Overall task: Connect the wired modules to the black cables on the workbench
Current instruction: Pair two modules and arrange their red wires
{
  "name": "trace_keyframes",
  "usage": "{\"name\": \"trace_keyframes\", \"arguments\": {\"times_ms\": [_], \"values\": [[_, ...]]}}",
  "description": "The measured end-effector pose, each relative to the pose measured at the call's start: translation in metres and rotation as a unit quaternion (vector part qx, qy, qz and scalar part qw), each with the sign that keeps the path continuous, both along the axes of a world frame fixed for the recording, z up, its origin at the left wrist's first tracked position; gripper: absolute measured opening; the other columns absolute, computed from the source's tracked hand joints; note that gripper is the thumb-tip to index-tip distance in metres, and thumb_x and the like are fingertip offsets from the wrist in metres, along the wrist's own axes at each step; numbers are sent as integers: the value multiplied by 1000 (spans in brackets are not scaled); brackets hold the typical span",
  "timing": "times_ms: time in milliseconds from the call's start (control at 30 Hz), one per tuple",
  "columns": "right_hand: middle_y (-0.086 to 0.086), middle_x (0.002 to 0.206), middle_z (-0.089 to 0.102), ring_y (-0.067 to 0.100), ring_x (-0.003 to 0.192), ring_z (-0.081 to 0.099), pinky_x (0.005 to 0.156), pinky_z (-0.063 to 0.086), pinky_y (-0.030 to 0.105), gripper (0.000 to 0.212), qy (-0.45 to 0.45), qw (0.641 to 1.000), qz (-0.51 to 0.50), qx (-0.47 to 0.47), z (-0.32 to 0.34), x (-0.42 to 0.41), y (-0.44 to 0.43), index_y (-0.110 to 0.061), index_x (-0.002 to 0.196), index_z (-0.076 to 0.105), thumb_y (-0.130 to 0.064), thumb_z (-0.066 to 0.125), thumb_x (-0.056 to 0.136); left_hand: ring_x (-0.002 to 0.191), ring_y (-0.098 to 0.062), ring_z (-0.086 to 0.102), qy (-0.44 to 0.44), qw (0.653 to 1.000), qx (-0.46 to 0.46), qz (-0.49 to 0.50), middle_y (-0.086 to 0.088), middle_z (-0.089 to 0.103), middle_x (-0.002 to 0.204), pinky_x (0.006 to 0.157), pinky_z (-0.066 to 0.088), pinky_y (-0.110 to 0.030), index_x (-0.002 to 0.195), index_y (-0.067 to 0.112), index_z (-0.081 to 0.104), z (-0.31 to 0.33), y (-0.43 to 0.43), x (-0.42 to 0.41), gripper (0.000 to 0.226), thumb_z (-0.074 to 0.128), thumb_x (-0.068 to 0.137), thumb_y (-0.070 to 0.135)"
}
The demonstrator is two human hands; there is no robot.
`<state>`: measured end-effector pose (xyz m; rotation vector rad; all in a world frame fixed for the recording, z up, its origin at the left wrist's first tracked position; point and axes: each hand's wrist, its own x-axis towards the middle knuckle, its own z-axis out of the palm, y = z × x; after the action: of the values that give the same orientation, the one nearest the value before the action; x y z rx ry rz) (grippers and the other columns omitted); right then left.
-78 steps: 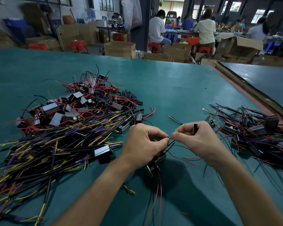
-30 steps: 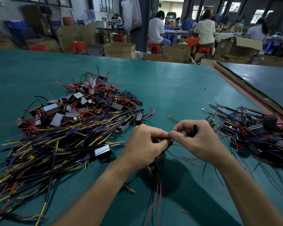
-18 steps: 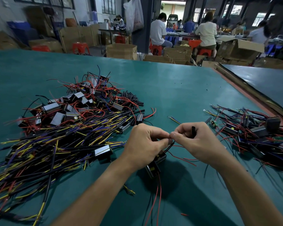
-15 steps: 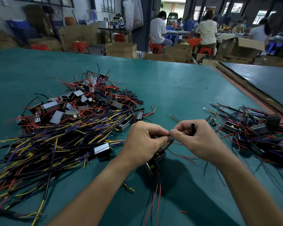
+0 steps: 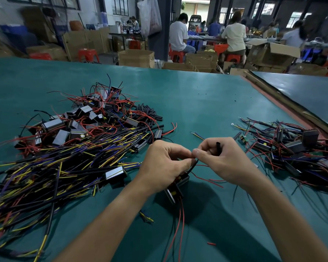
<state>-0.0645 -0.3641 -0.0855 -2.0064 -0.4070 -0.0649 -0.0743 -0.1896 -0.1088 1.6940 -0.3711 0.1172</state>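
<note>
My left hand [image 5: 164, 163] and my right hand [image 5: 223, 159] meet fingertip to fingertip above the green workbench [image 5: 197, 103]. The left hand grips a small black wired module [image 5: 175, 188] that hangs under the palm, red wires trailing toward me. The right hand pinches thin wire ends at the same spot and holds a short black sleeve [image 5: 218, 148] upright between its fingers. A large heap of black cables with yellow and purple leads [image 5: 51, 167] lies at the left. Loose modules with red wires [image 5: 80, 125] sit behind that heap.
A second pile of wired modules [image 5: 292, 152] lies at the right. Short black sleeves [image 5: 150, 114] are scattered behind the left heap. A dark second table [image 5: 307, 91] adjoins at the right. Cardboard boxes [image 5: 135, 57] and seated people fill the background.
Both hands stay almost in place; the fingertips have drawn together on the wire ends. The module under my left hand has barely shifted.
</note>
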Motion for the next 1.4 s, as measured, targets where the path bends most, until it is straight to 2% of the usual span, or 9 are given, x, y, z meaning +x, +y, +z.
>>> {"name": "trace_keyframes", "arguments": {"times_ms": [200, 567, 667, 767, 900, 1033, 1100, 1200, 1400], "values": [[-10, 45, 31, 7, 43, 24, 41, 21, 18, 28, 10, 999, -30, -19, -4, 3, 0, -5, 65, 65, -18, 68, 89, 52, -11, 46, -23, 999, 37, 12, 2, 65, 59, 51, 38, -26, 77, 13, 76, -3, -2, 0, 6, 73, 78, 18], [-9, 47, 35, 8, 45, 29, 46, 27, 19, 10, -134, 991, 2, -23, -5, 2, -2, -21, 81, 74, -12, 74, 85, 43, 5, 49, -24, 999, 29, 16, 16, 58, 47, 49, 36, -8, 72, 6, 70, 3, -2, -1, 19, 63, 86, -5], [-8, 47, 35, 7, 45, 30, 46, 28, 20, 7, -169, 985, -9, -26, -7, 2, -1, -24, 78, 72, -18, 75, 81, 46, -1, 50, -2, 1000, 12, 17, 8, 65, 56, 50, 41, -18, 73, 6, 71, 4, -1, 0, 18, 64, 87, -2], [-9, 46, 36, 8, 44, 29, 45, 27, 21, 18, -166, 985, -21, -33, -9, 4, -2, -32, 78, 75, -15, 77, 81, 51, -17, 47, 13, 1000, -9, 19, -20, 68, 67, 53, 41, -32, 74, 2, 71, 4, -1, 2, 16, 64, 88, 1], [-10, 46, 36, 6, 44, 29, 45, 27, 20, 18, -162, 986, -17, -47, -7, 3, -2, -31, 80, 75, -13, 78, 81, 52, -20, 44, 22, 1000, -8, 14, -30, 65, 73, 54, 40, -36, 74, 2, 72, 3, 1, 3, 16, 65, 88, 0], [-10, 46, 37, 6, 44, 30, 46, 27, 18, 14, -157, 984, -3, -83, -4, 2, -5, -29, 76, 73, -17, 78, 82, 44, 0, 48, 15, 1000, 16, 15, 2, 68, 59, 49, 39, -17, 71, 8, 72, 2, 2, 1, 18, 66, 86, 0], [-9, 45, 38, 7, 43, 31, 46, 27, 17, 16, -152, 982, -1, -115, -2, 1, -6, -29, 73, 71, -19, 77, 83, 42, 5, 47, -1, 999, 46, 25, 12, 64, 53, 46, 36, -11, 69, 14, 72, 3, 0, -2, 20, 69, 85, 3], [-7, 44, 38, 8, 43, 30, 46, 29, 24, 18, -120, 976, 6, -180, 1, -1, -8, -29, 69, 67, -20, 73, 84, 48, -6, 52, -71, 986, 136, 61, 8, 67, 58, 51, 39, -19, 72, 17, 74, 3, -1, -4, 10, 70, 81, 16], [-11, 45, 36, 11, 47, 29, 52, 26, 28, 15, 90, 979, 69, -169, 6, -3, -13, -12, 73, 67, -13, 69, 87, 58, -18, 55, -242, 915, 320, 45, 3, 70, 68, 56, 39, -26, 83, 22, 74, 4, 2, -9, 6, 69, 81, 24]]}}
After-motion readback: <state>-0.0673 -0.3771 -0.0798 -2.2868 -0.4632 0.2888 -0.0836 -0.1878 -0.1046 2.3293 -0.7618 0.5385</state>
